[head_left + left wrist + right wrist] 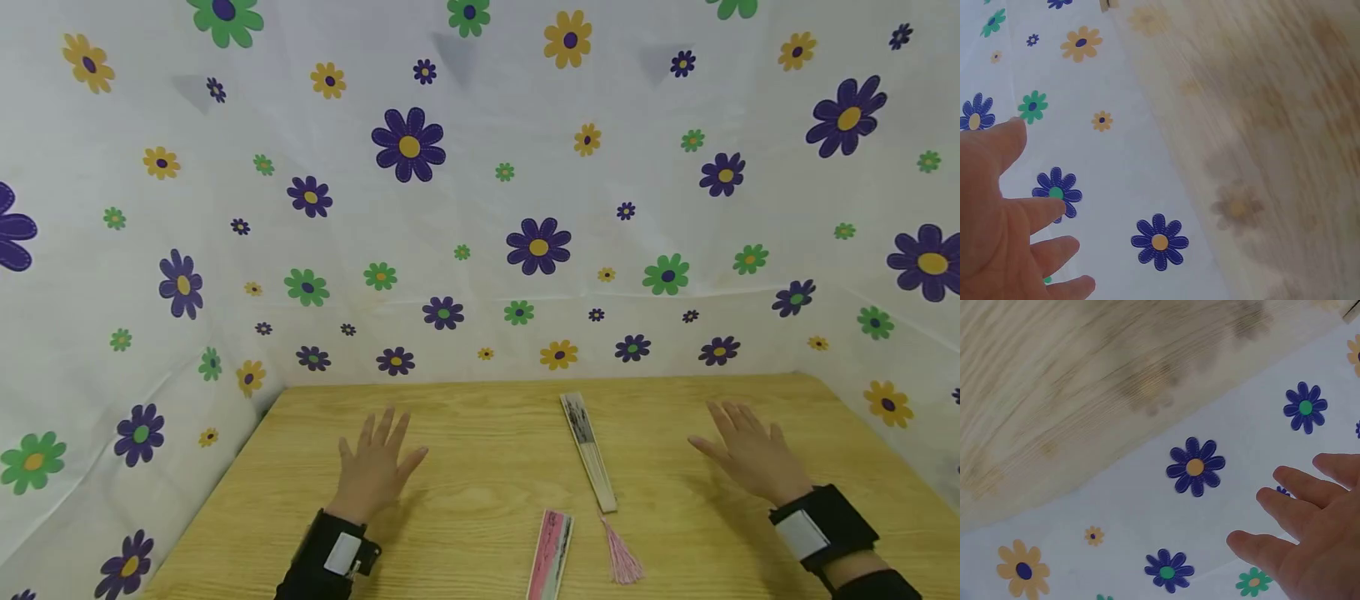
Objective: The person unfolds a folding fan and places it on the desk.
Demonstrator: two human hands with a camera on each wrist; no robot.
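Note:
A folded fan (588, 454) with pale ribs and a grey-and-white patterned upper part lies on the wooden table, a pink tassel (621, 550) trailing from its lower end. Nearer the front edge lies a flat pink, white and grey strip (551, 554), perhaps another folded fan, cut off by the frame's bottom. My left hand (372, 471) is over the table's left side, fingers spread and holding nothing. To the right of the fan, my right hand (753, 450) has its fingers extended, also with nothing in it. Both wrist views show only fingers, cloth and table.
The light wooden table (480, 450) meets a white cloth (480, 208) printed with purple, green and yellow flowers at the back and on both sides. Black bands with white patches are strapped round both wrists.

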